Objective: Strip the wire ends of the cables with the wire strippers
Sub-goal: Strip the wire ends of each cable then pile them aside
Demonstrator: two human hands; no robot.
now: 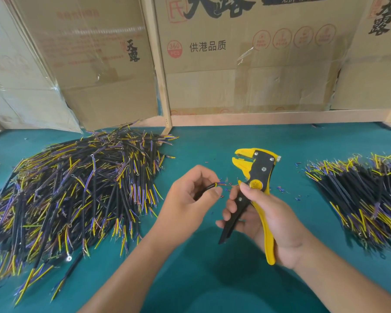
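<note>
My left hand (pixel 190 197) pinches a short black cable (pixel 209 187) near its end, where thin coloured wires stick out to the right. My right hand (pixel 266 220) grips the yellow and black wire strippers (pixel 256 175) by the handles, thumb on the pivot. The strippers' jaws point up and to the left, a little apart from the cable's wire ends. Both hands hover over the teal table (pixel 201 279).
A big heap of black cables (pixel 77 188) with yellow, blue and purple wire ends lies on the left. A smaller pile of similar cables (pixel 366 195) lies on the right. Small bits of insulation (pixel 280 189) dot the table. Cardboard boxes (pixel 246 64) and a wooden frame stand behind.
</note>
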